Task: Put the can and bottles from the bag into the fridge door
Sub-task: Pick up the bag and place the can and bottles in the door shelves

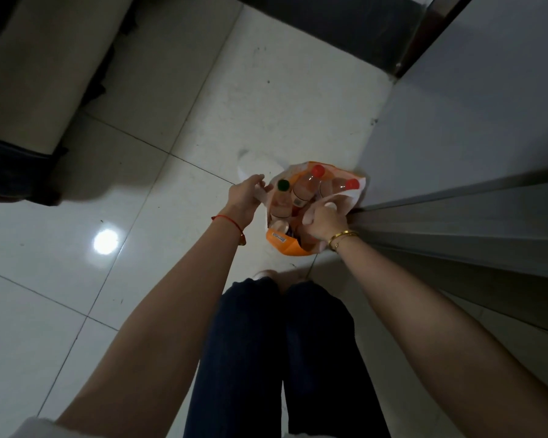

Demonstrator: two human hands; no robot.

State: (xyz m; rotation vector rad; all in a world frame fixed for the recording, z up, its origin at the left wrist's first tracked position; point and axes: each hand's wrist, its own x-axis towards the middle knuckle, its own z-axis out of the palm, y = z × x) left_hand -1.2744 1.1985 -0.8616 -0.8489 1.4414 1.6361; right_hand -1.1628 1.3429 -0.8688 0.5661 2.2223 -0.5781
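- Bag (285, 245) stands on the tiled floor (140, 184) just off frame centre. Its 3 o'clock side is against the grey fridge (487, 105), probably set there so each lift is short.
- Fridge front shows only flat panels and a long seam. No door shelf is in view, so I judge the door not yet opened.
- Left hand (246, 197) is at the bag's 9 o'clock rim, fingers closed lightly on the thin film. It seems to pull the mouth wide so the contents show.
- Right hand (325, 216) is inside the mouth toward 5 o'clock, fingers curled tight round a pale object (330, 205). Bottle top or bunched film, cannot tell.
- Three bottles stand upright and crowded: green cap (283, 184) at 10 o'clock, red cap (318, 170) at 12, second red cap (352, 184) at 2.
- Bottles are clear plastic, cylindrical with narrow necks, holding pinkish-orange liquid. One carries a paper label.
- Can not made out; it may lie lower in the bag.
- Bag is soft crinkled film, white with orange panels. It slumps and will not hold its own mouth open.
- Floor is glossy pale tile, scuffed, with a lamp glare at 8 o'clock.
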